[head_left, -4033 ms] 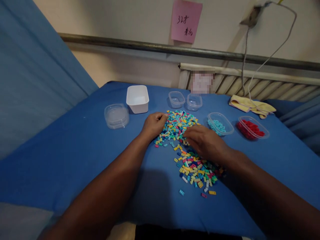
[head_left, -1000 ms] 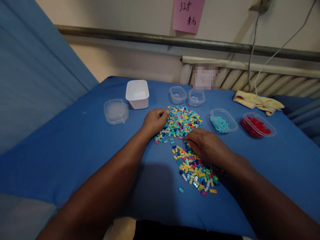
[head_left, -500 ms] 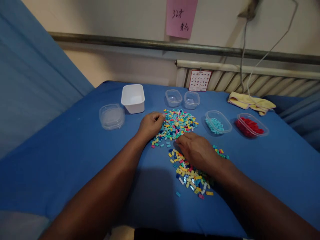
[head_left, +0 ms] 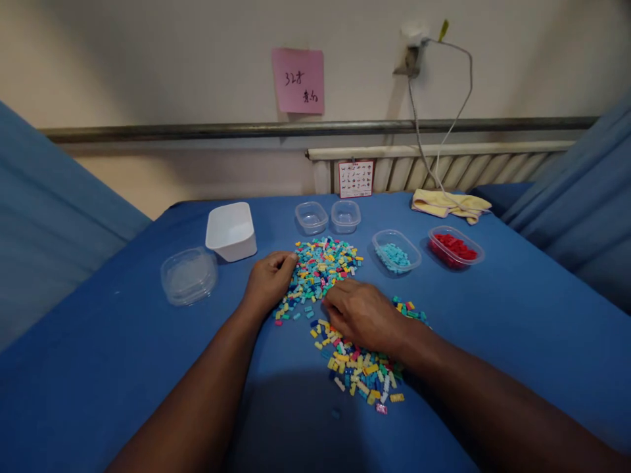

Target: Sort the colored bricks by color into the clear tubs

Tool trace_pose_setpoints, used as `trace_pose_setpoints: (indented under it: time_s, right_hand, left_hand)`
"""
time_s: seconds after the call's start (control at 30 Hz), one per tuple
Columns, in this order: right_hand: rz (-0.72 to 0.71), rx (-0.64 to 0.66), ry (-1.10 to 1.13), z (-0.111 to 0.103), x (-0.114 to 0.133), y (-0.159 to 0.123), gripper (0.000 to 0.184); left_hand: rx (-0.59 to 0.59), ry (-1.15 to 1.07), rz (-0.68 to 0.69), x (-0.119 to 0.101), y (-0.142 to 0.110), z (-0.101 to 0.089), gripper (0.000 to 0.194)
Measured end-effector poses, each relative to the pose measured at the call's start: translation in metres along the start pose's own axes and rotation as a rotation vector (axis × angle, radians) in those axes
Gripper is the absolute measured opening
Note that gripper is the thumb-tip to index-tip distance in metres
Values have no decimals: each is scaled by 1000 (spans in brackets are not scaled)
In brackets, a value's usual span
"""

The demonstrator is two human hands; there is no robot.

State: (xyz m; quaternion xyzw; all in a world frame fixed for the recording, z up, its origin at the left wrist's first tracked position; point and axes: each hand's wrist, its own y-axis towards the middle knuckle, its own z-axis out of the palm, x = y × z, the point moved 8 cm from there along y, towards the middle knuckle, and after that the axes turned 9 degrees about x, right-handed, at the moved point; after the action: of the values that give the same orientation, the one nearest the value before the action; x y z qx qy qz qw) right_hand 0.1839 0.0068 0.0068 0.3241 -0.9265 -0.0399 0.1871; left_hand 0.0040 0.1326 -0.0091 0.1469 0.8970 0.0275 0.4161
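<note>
A far pile of small, mixed-colour toy building bricks (head_left: 325, 259) lies at the middle of the blue-covered table. My left hand (head_left: 270, 279) rests against its left edge, thumb and fingers curled together; whatever they hold is hidden. Closer to me spreads a second pile of bricks (head_left: 362, 374), with many yellow ones. My right hand (head_left: 367, 312) is over the gap between the piles, its fingers bent down and closed. Its fingertips point at the far pile's near edge, and I cannot see what is in them. The right wrist covers part of the near pile.
Right of the piles stand a clear tub of light-blue bricks (head_left: 394, 256) and a clear tub of red bricks (head_left: 453, 248). Two clear tubs (head_left: 311, 220) and a white bin (head_left: 231, 231) are at the back. Stacked clear lids or tubs (head_left: 188, 276) sit left; a yellow cloth (head_left: 448, 203) lies back right.
The camera view has tilted up and swung right, so everything sits lower and further left. Both hands stay at nearly the same places by the piles, still curled.
</note>
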Motion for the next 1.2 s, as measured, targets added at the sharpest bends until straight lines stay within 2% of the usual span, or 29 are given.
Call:
trace_pose_setpoints:
  time_s: [0.13, 0.27, 0.33, 0.4, 0.5, 0.67, 0.73, 0.83, 0.9, 1.03, 1.2]
  right_hand:
    - [26, -164, 8, -36, -17, -13, 10]
    - [206, -444, -95, -82, -69, -46, 11]
    - [320, -500, -167, -92, -97, -61, 12]
    - [389, -502, -219, -93, -117, -71, 14]
    - [398, -510, -257, -91, -127, -76, 15]
    - [266, -508, -221, -83, -103, -69, 17]
    - [189, -433, -158, -72, -88, -60, 18]
    - [73, -238, -51, -45, -64, -40, 18]
    - [53, -126, -20, -28, -55, -28, 19]
    - [92, -29, -23, -9, -52, -11, 19]
    - [108, 34, -25, 0, -54, -7, 15]
  left_hand:
    - [-10, 3, -7, -3, -1, -1, 35]
    - [-6, -7, -11, 0, -1, 0, 35]
    - [-2, -11, -4, 1, -1, 1, 35]
    - [-2, -13, 1, 1, -1, 1, 34]
    - [1, -18, -1, 1, -1, 1, 34]
    - [18, 40, 84, -10, -5, 0, 35]
    - [18, 84, 139, -18, -9, -2, 34]
    - [-4, 136, 214, -32, -16, -8, 32]
    - [3, 181, 275, -45, -22, -9, 29]
    - [128, 353, 366, -70, -33, -1, 25]
    - [375, 410, 283, -75, -42, -3, 23]
